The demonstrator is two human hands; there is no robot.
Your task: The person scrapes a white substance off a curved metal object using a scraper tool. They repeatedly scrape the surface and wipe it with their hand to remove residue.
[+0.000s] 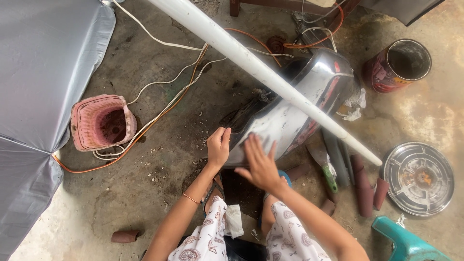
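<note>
On the concrete floor (pixel 145 193), at the centre of the view, lay a shiny metal tank (pixel 295 116), and both hands rested on its near end: the left hand (pixel 218 146) open, fingers together against the edge at 9 o'clock of it, the right hand (pixel 261 164) open and flat on the polished face, gripping nothing. A slip seemed likely, since flat palms had little hold on so smooth a curve, and the tank could rock or roll toward the knees. A white pole (pixel 270 79) crossed just above the tank from 11 to 4 o'clock and could be knocked. Loose cables (pixel 159 104) trailed at 10 o'clock beside a pink basket (pixel 100 122), a snag risk. The floor looked rough, stained and dusty; a can (pixel 398 65) stood at 2 o'clock, a round lid (pixel 418 178) at 4.
</note>
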